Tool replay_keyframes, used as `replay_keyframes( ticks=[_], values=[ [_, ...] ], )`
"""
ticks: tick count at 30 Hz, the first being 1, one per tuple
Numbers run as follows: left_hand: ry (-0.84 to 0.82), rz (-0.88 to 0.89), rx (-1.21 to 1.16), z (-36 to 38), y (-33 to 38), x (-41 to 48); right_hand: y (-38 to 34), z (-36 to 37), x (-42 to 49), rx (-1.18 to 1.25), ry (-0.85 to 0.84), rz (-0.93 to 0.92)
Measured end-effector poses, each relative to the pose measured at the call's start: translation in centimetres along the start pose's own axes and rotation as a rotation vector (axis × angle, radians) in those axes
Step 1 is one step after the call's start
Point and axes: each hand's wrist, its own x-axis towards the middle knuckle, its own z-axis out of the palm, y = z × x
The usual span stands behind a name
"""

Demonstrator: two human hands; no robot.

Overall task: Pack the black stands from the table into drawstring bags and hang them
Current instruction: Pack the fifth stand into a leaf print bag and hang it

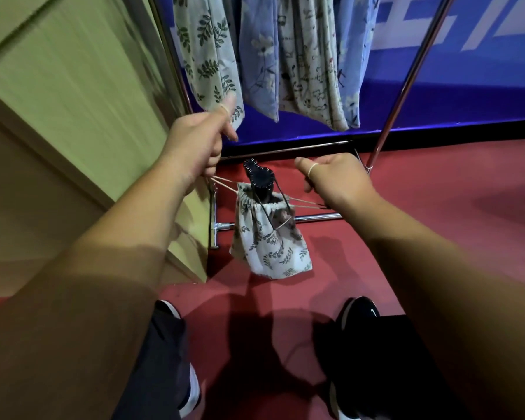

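A leaf-print drawstring bag (270, 241) hangs in the air between my hands, above the red floor. A black stand (259, 177) sticks up out of its gathered mouth. My left hand (194, 144) grips the cords on the left side, thumb raised. My right hand (337, 177) grips the cords on the right side. The cords run taut from the bag's mouth to each fist. The lower part of the stand is hidden inside the bag.
Several filled fabric bags (285, 56) hang from a metal rack (406, 86) straight ahead, in front of a blue wall. The rack's base bars (285, 221) lie on the floor. A pale wooden cabinet (73, 101) stands at the left. My shoes (358, 310) are below.
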Motion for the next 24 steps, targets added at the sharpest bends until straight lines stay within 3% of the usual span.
replay_keyframes(
  ticks=[3, 9, 14, 19, 24],
  values=[
    [0.002, 0.144, 0.408, -0.6, -0.7, -0.5, 0.2, -0.6, 0.2, -0.109, 0.053, -0.029],
    [-0.206, 0.129, 0.588, -1.9, -1.9, -1.5, 0.9, -0.8, 0.2, -0.225, 0.056, -0.052],
    [-0.22, 0.112, 0.533, -2.6, -2.0, -1.6, 1.1, -0.7, 0.4, -0.29, 0.045, -0.036],
    [-0.295, 0.058, 0.227, -3.0, -1.8, -1.1, 0.3, -0.5, 1.0, 0.221, 0.011, 0.027],
    [-0.351, 0.03, 0.156, -2.2, -2.1, -1.2, -2.4, 0.3, -0.2, 0.136, -0.086, 0.132]
  ],
)
